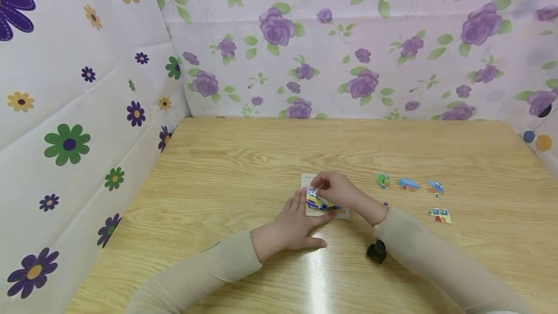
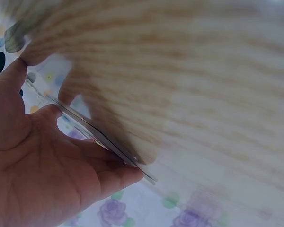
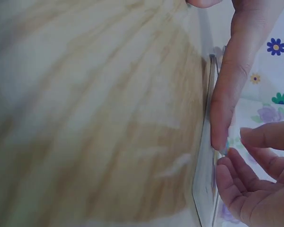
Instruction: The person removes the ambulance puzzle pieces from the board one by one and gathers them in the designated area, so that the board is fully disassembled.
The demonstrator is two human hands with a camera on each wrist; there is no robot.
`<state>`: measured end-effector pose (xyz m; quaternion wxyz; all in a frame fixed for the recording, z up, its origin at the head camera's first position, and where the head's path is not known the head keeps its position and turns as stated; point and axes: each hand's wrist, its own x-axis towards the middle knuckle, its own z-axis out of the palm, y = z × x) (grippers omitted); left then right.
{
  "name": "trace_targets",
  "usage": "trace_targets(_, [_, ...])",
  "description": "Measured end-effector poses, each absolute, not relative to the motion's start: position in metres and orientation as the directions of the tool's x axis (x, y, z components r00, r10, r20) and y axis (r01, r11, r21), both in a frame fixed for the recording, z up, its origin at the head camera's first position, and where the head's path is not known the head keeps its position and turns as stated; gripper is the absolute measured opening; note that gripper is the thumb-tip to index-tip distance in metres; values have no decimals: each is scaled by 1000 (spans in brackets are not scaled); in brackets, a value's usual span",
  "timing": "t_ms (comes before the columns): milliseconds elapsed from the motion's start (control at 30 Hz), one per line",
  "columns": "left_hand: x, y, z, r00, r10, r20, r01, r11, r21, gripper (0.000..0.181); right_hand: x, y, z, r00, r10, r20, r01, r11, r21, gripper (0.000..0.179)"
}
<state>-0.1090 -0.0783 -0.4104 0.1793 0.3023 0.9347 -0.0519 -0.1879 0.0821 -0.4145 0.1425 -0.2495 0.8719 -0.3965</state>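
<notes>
A small puzzle board [image 1: 307,179] with a pale rim lies on the wooden table, and a colourful vehicle picture [image 1: 312,198] shows on it between the hands. My left hand [image 1: 295,227] lies with extended fingers across the board's left and near sides, thumb spread on the table. Over the board's far part, my right hand [image 1: 339,190] bends its fingers down to the picture. In the right wrist view, its thumb stands apart from its fingertips, which are close to a tiny bluish puzzle piece [image 3: 224,150] beside a left fingertip. The right hand covers part of the board.
Right of the board lie loose puzzle pieces: a green one [image 1: 382,180], blue ones [image 1: 408,184] [image 1: 435,187] and a yellowish one [image 1: 440,215]. A black object [image 1: 377,252] sits beside the right sleeve. Flowered cloth [image 1: 305,86] hangs behind the table [image 1: 244,159] and at its sides.
</notes>
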Motion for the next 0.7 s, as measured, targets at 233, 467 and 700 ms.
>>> trace_targets(233, [-107, -77, -410, -770, 540, -340, 571, 821, 13, 67, -191, 76, -420, -869, -493, -44, -275, 555, -785, 14])
trace_targets(467, [-100, -74, -410, -781, 554, -290, 606, 785, -133, 66, -195, 77, -422, -872, -483, -81, -235, 558, -796, 14])
trace_targets(700, [-97, -73, -413, -765, 593, -251, 639, 747, -183, 66, -199, 77, -421, -873, -467, -137, -180, 571, -801, 14])
